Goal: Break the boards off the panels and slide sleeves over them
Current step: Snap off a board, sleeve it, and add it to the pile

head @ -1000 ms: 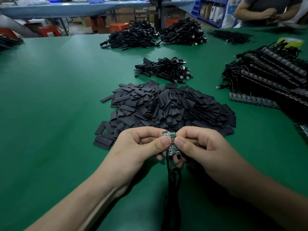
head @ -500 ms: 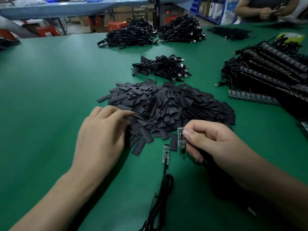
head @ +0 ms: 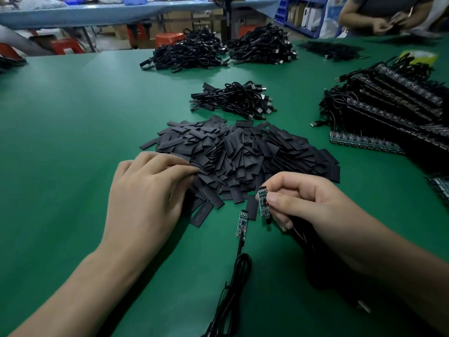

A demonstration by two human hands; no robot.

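The board (head: 263, 201) stands nearly upright in the right hand (head: 308, 205), pinched between thumb and forefinger. Its long axis runs up and down, with the top leaning slightly away from the person, and a black lead hangs from its lower end into the palm. The other fingers of that hand are curled in.

Just left of that hand, a second board (head: 241, 223) lies flat on the table (head: 60, 142). Its long axis points away from the person, and its cable (head: 239, 271) trails back toward the near edge in a loose coil between the two forearms.

The left hand (head: 145, 200) lies palm down with its fingers almost straight, the fingertips touching the near left edge of the sleeves (head: 243, 156). Its thumb is hidden, so I cannot tell whether it pinches one. The sleeves form a wide black heap just beyond both hands. A few loose ones lie between the left hand and the second board.

Beyond the right hand, well to its right, the panels (head: 364, 142) lie stacked with their leads. Cable bundles (head: 233, 99) sit past the heap. Bare green table spreads left of the left hand. Another person (head: 388, 18) works at the far right corner.
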